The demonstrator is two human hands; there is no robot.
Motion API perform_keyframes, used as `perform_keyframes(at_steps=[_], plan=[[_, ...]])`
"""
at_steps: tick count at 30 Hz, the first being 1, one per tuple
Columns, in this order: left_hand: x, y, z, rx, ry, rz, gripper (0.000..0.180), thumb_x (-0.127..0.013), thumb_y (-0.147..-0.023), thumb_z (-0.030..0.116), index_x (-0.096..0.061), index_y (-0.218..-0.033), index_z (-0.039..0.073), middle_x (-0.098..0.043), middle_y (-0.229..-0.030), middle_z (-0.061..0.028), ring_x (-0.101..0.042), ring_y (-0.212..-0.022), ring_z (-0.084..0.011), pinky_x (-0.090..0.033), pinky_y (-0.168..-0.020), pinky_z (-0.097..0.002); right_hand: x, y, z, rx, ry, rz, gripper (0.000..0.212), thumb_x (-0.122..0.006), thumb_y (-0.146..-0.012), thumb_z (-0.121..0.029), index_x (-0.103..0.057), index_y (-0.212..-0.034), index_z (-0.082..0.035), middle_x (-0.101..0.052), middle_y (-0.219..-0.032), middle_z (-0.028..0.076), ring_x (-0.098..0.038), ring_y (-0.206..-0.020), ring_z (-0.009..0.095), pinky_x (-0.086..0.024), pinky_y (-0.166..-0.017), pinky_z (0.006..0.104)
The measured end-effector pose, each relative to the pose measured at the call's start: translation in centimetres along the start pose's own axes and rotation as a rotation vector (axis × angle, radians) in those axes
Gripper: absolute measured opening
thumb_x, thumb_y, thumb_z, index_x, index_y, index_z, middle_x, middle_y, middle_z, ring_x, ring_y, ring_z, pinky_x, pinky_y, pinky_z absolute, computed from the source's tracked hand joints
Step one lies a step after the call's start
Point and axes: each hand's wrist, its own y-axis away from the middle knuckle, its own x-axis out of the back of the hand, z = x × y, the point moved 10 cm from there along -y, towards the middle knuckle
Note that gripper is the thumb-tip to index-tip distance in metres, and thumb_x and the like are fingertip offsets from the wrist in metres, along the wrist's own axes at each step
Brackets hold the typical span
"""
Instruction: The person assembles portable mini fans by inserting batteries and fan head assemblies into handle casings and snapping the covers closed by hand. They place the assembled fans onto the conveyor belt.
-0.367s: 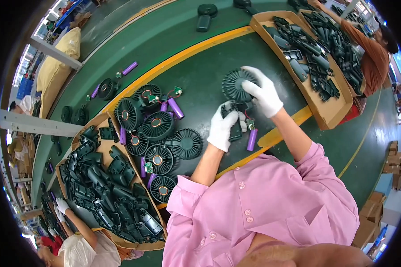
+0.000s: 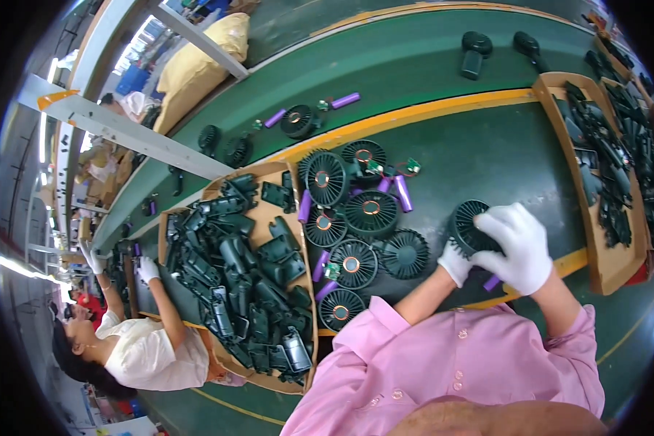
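one fan head (image 2: 463, 225) drawn nearer, one right hand (image 2: 519, 247) gripping, left hand (image 2: 455, 264) behind

Bulging yellow sack (image 2: 196, 73) behind a pale metal frame (image 2: 145, 136), white-topped co-worker (image 2: 152, 356) at left.

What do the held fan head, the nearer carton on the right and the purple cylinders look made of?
Fan head: probably moulded plastic, dark and satin; thin, regular ribs suggest it.
Carton: cardboard, matte tan, judging by its thin, plain brown walls.
Purple cylinders: smooth, slightly glossy, perhaps plastic-wrapped; the material underneath is hidden.
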Motion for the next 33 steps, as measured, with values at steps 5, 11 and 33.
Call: perform_keyframes(at_steps=[5,11,33], plan=[[-0.7,0.7,1.4,-0.103,-0.665,-0.175,0.043,-0.064,-0.089,0.016,-0.050,-0.129,0.006,-0.054,-0.129,-0.0077,-0.052,-0.118,-0.0192,-0.047,-0.097,-0.0340,-1.1,-0.7,5.7,-0.142,-0.361,-0.095,0.062,-0.081,-0.053,-0.015,-0.060,-0.110,-0.002,-0.060,-0.105,0.016,-0.058,-0.100,0.033,-0.046,-0.088,0.0374],[0.3,1.4,-4.3,0.374,0.351,0.035,0.059,-0.069,-0.084,0.015,-0.042,-0.135,0.005,-0.052,-0.131,-0.0085,-0.052,-0.119,-0.0197,-0.045,-0.102,-0.0343,-6.8,1.5,9.0,-0.235,-0.779,-0.491,0.110,-0.088,-0.045,-0.019,-0.036,-0.139,0.002,-0.060,-0.120,0.018,-0.060,-0.110,0.030,-0.045,-0.097,0.0358],[-2.7,-1.3,1.5,0.494,-0.200,0.102,0.023,-0.059,-0.085,0.010,-0.051,-0.105,0.000,-0.064,-0.079,-0.0081,-0.059,-0.061,-0.0131,-0.049,-0.058,-0.0286,-6.2,4.0,15.7,-0.730,-1.163,0.207,0.057,-0.067,-0.078,-0.018,-0.048,-0.127,0.004,-0.059,-0.116,0.009,-0.056,-0.105,0.017,-0.044,-0.094,0.0312]])
